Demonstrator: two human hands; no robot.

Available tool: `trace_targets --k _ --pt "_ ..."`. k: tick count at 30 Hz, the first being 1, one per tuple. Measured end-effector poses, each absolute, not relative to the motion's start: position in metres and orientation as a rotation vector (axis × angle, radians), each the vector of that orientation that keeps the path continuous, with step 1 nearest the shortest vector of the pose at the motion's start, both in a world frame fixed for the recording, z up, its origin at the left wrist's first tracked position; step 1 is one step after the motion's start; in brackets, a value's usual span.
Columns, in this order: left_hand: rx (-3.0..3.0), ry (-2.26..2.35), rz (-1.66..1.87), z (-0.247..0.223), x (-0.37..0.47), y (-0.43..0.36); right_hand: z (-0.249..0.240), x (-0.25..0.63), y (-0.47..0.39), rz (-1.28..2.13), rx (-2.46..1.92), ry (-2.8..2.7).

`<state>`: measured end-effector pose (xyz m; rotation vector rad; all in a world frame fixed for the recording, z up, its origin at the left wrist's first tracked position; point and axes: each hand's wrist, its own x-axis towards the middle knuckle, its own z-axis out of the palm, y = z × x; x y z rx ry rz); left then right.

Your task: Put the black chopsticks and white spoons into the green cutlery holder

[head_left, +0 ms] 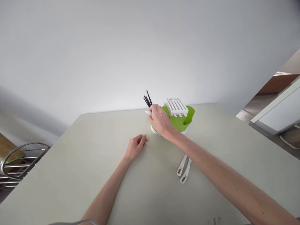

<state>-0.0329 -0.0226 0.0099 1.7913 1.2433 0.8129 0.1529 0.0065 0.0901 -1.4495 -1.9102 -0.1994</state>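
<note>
A green utensil holder (179, 122) with a white slotted top (176, 106) and a white base stands near the wall. My right hand (160, 118) is closed at its left compartment, the fingers pinched on a white utensil (148, 112) whose pale tip pokes out to the left; the rest of it is hidden. Several black chopsticks (147, 99) lean out of the holder just behind my fingers. My left hand (136, 144) rests on the table with its fingers curled in, holding nothing visible. Below my right forearm lie two white utensils with printed handles (184, 170), their far ends covered by the arm.
The pale table (82, 156) meets a plain wall (117, 56) behind the holder. A metal rack (21, 162) stands beyond the table's left edge. To the right, past the table, is a white panel (278, 106). Small dark marks show near the table's front edge.
</note>
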Motion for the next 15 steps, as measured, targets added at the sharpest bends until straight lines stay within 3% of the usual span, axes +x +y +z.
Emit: trace_targets --k 10,15 --pt "1.821 1.264 0.792 0.011 -0.033 -0.023 0.104 0.192 -0.069 -0.172 -1.022 -2.058" --pt "1.832 1.277 0.786 0.011 -0.032 -0.023 0.09 0.248 -0.111 -0.276 -1.012 -2.25"
